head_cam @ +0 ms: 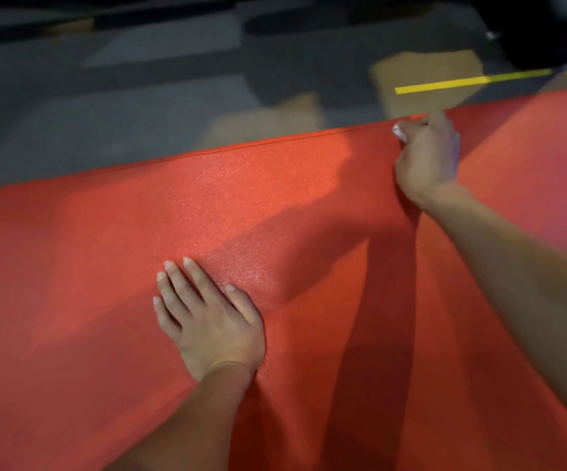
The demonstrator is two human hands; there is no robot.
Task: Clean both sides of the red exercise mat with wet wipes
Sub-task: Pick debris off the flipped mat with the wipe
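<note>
**Inspector:** Fingers (pixel 176 283) of the left hand (pixel 207 321) lie straight and slightly spread, pressed flat on the red exercise mat (pixel 88 266), holding nothing. The right hand (pixel 426 158) is curled round a wet wipe (pixel 398 131), of which only a white corner shows past the knuckles.

**Clerk:** Position of the mat?

**Inspector:** Spread flat on the grey carpeted floor (pixel 105 113), filling the near part of the view. Its far edge (pixel 241 148) runs from left up to right, and the right hand sits at that edge, right of centre. The left hand rests near the middle, well apart from the right.

**Clerk:** Handling?

**Inspector:** In my judgement, light and pliable foam with a pebbled, grippy face. It should bend readily and may creep on the carpet under wiping pressure, so a flat palm to pin it is sound. For turning, I would take it at the far edge with both hands.

**Clerk:** Counts?

**Inspector:** One mat. One wipe visible. Two hands. One yellow strip (pixel 472 80) on the floor beyond the mat. No wipe packet is in view.
</note>
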